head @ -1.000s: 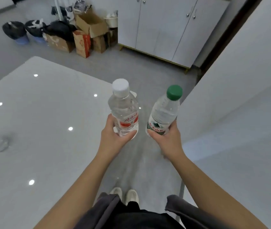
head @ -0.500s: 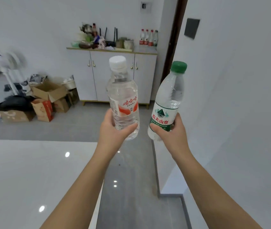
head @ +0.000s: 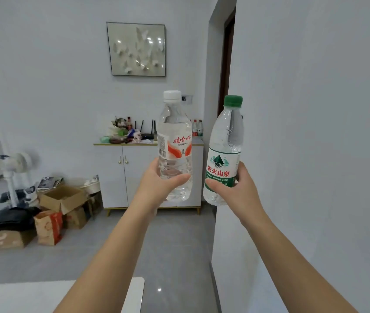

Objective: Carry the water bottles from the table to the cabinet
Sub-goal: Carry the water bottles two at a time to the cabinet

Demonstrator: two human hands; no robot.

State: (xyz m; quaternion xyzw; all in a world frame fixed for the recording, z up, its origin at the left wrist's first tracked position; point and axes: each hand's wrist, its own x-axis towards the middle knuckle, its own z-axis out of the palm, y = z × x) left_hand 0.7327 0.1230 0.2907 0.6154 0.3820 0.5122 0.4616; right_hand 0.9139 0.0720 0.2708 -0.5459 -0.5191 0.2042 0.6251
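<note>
Head view, both arms extended. My left hand [head: 156,184] grips the lower body of the white-capped bottle [head: 175,123]. The thumb lies across the near face and the fingers are curled round the far side. The bottle stands upright above the grip, and its red-and-white label sits just over my thumb.

My right hand [head: 236,193] grips the green-capped bottle [head: 224,136] at its green label band, with the thumb in front. This bottle tilts, its cap leaning away from my left grip. The two bottles are side by side, close but not touching.

The white cabinet [head: 116,177] stands beyond both grips, well apart from them and partly hidden behind the left-hand bottle. Its doors are closed and its top is cluttered. In the gap between the two held bottles, small bottles [head: 197,127] show at the far end of the cabinet top.

A corner of the white table [head: 21,297] lies below my left forearm. A framed picture [head: 137,49] hangs above the left grip, and cardboard boxes [head: 62,199] sit on the floor, left of and below it. A white wall [head: 315,132] runs just right of my right grip.
</note>
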